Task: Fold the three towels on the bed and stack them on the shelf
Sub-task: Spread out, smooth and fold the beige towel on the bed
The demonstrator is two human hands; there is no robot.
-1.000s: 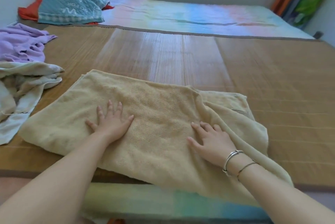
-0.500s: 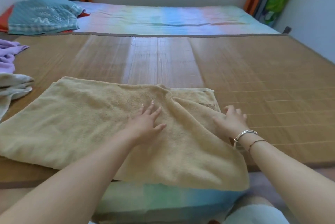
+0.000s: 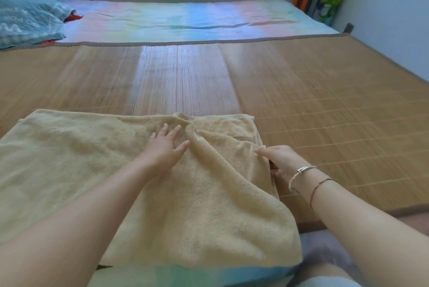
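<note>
Bamboo mat point(image 3: 325, 91) covers most of the bed under me, with a striped sheet point(image 3: 185, 17) beyond it and a blue pillow point(image 3: 27, 22) at the far left corner. On the near edge of the mat lies the towel point(image 3: 81, 170), tan terry, already doubled, its front part hanging over the edge of the bed toward my legs. No other towels and no shelf are in sight from here. My left hand point(image 3: 166, 149) lies flat on the towel near its middle, fingers straight and spread, pressing and gripping nothing. My right hand point(image 3: 282, 162) is at the right edge, thumb on top and fingers tucked under the layers, so I judge it is pinching that edge. To do this fold well, I should keep the left palm as an anchor along the intended crease, lift the right edge with both layers together, carry it across to the left edge, match the corners, then smooth out the ridge running near my left fingers point(image 3: 177, 130).
</note>
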